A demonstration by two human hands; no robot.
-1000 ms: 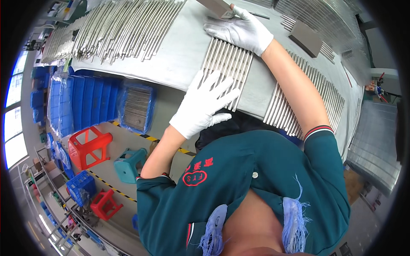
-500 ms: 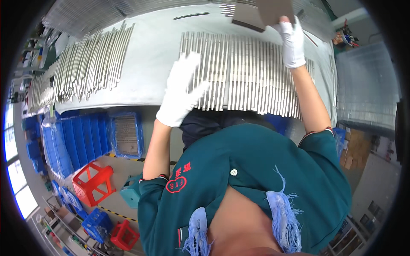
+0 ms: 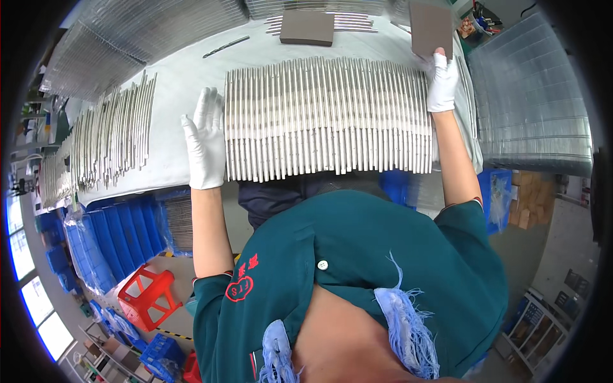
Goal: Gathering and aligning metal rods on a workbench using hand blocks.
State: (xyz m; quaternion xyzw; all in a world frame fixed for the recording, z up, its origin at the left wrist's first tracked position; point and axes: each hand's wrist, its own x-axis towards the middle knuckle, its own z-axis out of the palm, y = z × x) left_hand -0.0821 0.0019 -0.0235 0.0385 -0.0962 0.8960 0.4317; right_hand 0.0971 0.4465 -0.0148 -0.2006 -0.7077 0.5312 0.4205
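A wide row of silver metal rods (image 3: 329, 121) lies side by side on the table in front of me. At the row's left end stands my left hand (image 3: 207, 150) in a white glove, its fingers stretched out and its palm side along the outermost rod. My right hand (image 3: 442, 88), also gloved in white, is at the row's far right corner. It grips a flat brown rectangular block (image 3: 431, 29) by its near edge, thumb on top; its other fingers are hidden beneath. A second brown block (image 3: 306, 28) rests on several thin rods (image 3: 355, 23) at the back.
A dark twist drill bit (image 3: 225, 47) lies beyond the row on the pale table cover (image 3: 175, 89). More rods (image 3: 115, 137) lie at the left. Stacked clear plastic trays (image 3: 533, 105) stand at the right. Below are blue crates (image 3: 118, 226) and a red stool (image 3: 148, 297).
My left hand has gone from over the rods to beside their left end. The brown block in my right hand is now well apart from the other block. The view has shifted.
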